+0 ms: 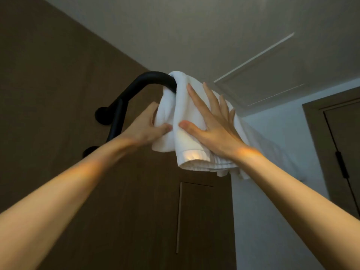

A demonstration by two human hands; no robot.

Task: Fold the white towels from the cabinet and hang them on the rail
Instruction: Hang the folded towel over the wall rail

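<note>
Up on the black rail (136, 90) a white towel (181, 121) already hangs — left hand (145, 126) pinching its edge, right hand (211, 121) spread flat — only straightening left.

I was looking up into what appeared to be a home or hotel bathroom: a black wall-mounted towel rail (136, 90) at 10 o'clock with a white towel (183, 117) draped over it, brown panelled walls (48, 75), a ceiling access hatch (268, 75) at 1 o'clock, and a wooden door (342, 152) at 3 o'clock.

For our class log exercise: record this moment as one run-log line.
stage: hanging | white terry towel: draped over curved black rail | left hand: pinching towel edge | right hand: flat, smoothing towel
</note>
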